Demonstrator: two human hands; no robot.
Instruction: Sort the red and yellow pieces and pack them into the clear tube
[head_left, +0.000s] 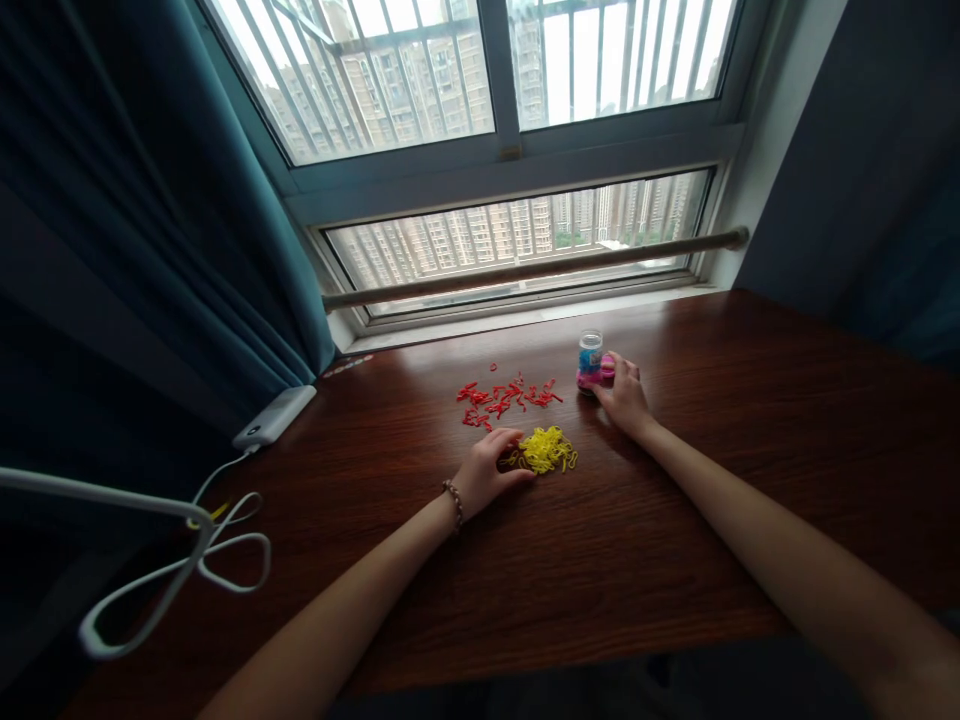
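My left hand (489, 472) rests on the table at the left edge of a pile of small yellow loops (547, 449), which look like rubber bands. Its thumb and fingers are apart, and the fingertips touch the edge of the pile. Just beyond lie scattered small red pieces (502, 398). My right hand (627, 398) is closed about the lower right side of a small clear jar (591, 350) with blue and pink on it, standing upright. Beside the jar, a pink round piece (608, 366) shows against the fingers; whether it is a lid I cannot tell.
The brown wooden table (585, 560) meets a window sill at the back. A white power bank (276, 416) with a white cable (259, 570) lies at the left. A blue curtain (247, 220) hangs there, and a white bar (97, 488) crosses the near left.
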